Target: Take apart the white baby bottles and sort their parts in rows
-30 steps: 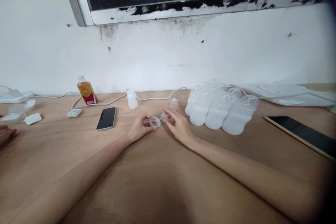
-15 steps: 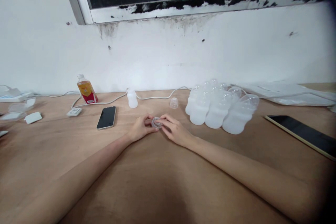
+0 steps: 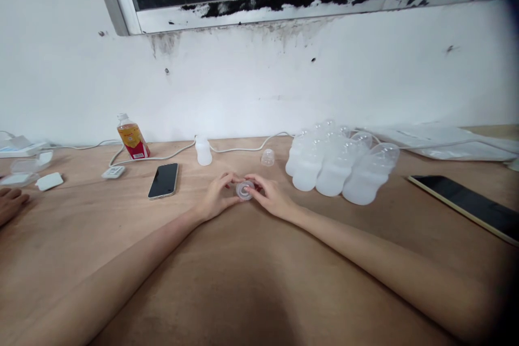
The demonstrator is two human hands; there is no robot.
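Note:
Near the middle of the wooden table, a small clear round part point(image 3: 244, 190) is held between both hands, its ring shape facing up. My left hand point(image 3: 219, 194) grips its left side with thumb and fingers. From the right, my right hand point(image 3: 271, 197) holds it too, the thumb over its rim. Behind the hands stand a frosted white bottle point(image 3: 203, 151) without a dome and, a little to the right, a clear dome cap point(image 3: 268, 157). A cluster of several frosted bottles with clear domes point(image 3: 330, 175) stands to the right.
A phone point(image 3: 163, 180) lies left of the hands, with a drink bottle point(image 3: 133, 138) behind it. A larger dark device point(image 3: 470, 203) lies far right, before a plastic bag point(image 3: 438, 143). A white cable runs along the wall. Another person's hand point(image 3: 11, 203) rests at the left edge.
The clear part has turned to face up more, and my right fingers have shifted to its far side. Another person's hand has come in at the left edge.

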